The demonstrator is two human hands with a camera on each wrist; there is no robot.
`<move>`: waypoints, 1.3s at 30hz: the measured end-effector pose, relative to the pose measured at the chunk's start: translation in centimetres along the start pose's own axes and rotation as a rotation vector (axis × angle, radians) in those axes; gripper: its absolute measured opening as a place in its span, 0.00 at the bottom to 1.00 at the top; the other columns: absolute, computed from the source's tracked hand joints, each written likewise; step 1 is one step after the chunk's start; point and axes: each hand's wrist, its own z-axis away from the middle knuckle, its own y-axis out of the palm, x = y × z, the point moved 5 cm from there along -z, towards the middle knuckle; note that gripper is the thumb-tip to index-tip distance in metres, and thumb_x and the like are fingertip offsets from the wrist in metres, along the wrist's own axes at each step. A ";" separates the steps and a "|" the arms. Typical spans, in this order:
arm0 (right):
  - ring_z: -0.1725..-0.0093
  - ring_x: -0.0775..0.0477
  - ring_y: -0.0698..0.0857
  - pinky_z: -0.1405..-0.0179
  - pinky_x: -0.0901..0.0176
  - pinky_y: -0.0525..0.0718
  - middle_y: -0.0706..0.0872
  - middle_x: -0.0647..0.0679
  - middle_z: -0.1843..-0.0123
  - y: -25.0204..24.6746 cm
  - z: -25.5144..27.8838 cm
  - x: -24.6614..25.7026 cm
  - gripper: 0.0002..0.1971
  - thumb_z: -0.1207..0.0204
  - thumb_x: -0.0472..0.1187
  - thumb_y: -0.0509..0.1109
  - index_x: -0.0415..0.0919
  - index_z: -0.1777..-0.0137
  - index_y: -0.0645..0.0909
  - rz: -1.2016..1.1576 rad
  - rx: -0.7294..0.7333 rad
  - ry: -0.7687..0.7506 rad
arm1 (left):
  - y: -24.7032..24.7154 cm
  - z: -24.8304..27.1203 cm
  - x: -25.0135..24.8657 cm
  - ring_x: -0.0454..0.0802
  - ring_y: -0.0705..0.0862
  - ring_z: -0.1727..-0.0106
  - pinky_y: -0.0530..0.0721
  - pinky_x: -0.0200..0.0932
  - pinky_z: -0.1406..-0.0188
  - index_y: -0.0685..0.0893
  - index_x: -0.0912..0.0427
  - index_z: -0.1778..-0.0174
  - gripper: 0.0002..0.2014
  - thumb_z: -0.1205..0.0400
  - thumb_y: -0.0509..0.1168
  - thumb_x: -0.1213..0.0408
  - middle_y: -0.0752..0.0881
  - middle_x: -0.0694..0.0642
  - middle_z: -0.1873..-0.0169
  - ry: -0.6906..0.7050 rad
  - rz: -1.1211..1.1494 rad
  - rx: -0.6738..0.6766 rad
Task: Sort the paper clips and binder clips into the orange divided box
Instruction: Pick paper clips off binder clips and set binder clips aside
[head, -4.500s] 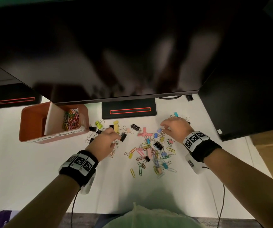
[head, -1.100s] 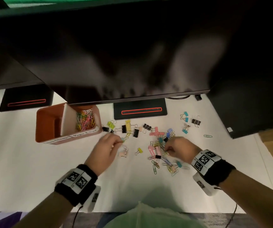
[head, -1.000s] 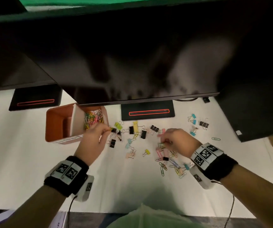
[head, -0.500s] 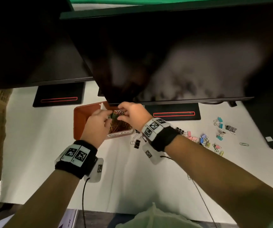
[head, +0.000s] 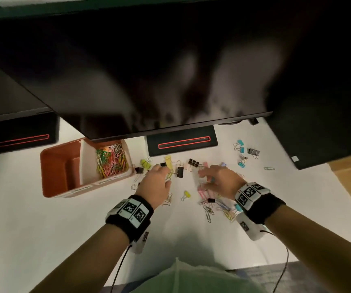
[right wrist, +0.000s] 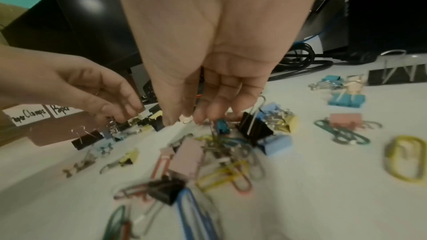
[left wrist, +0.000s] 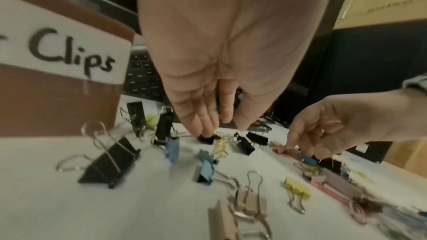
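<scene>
The orange divided box (head: 52,166) stands at the left. Its right compartment holds coloured paper clips (head: 111,159); its left one looks empty. Mixed binder clips and paper clips lie scattered on the white table (head: 43,229). My left hand (head: 166,172) hangs fingers-down over a yellow paper clip (left wrist: 219,145) among black binder clips (left wrist: 245,144), with thumb and fingers apart and nothing held. My right hand (right wrist: 184,121) reaches down into the main pile. Its fingertips hover just above a small blue binder clip (right wrist: 221,127) and a black one (right wrist: 254,130), gripping nothing that I can see.
Dark monitors overhang the back of the table, with black stand bases (head: 182,142) beneath them. A few teal and black binder clips (head: 241,153) and a lone paper clip (head: 269,168) lie at the far right. The box front carries handwritten labels (right wrist: 30,116).
Half a second ago both hands were together over the box's paper clip compartment. Now they have come back right and down over the scattered clips.
</scene>
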 end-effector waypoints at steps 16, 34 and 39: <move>0.41 0.47 0.81 0.42 0.53 0.81 0.80 0.51 0.38 -1.0 -1.2 -2.4 0.20 0.26 0.50 0.70 0.52 0.34 0.78 0.112 -0.019 -0.048 | 2.2 -2.4 -0.7 0.53 0.82 0.54 0.84 0.47 0.52 0.82 0.59 0.50 0.07 0.21 0.62 0.70 0.82 0.57 0.54 -0.142 0.008 -0.156; 0.48 0.49 0.85 0.46 0.59 0.85 0.85 0.47 0.45 0.4 -0.7 -3.6 0.12 0.26 0.38 0.72 0.45 0.42 0.81 -0.061 -0.054 -0.056 | -1.9 0.0 -1.6 0.41 0.80 0.60 0.76 0.29 0.58 0.85 0.58 0.56 0.02 0.22 0.67 0.66 0.80 0.50 0.57 -0.050 0.202 -0.274; 0.49 0.47 0.85 0.43 0.58 0.84 0.85 0.44 0.46 0.1 -0.6 -3.7 0.12 0.25 0.37 0.71 0.42 0.42 0.82 -0.122 -0.080 -0.049 | 0.1 1.0 -3.4 0.37 0.81 0.60 0.76 0.26 0.59 0.84 0.52 0.51 0.07 0.22 0.68 0.66 0.81 0.47 0.61 0.069 0.201 -0.088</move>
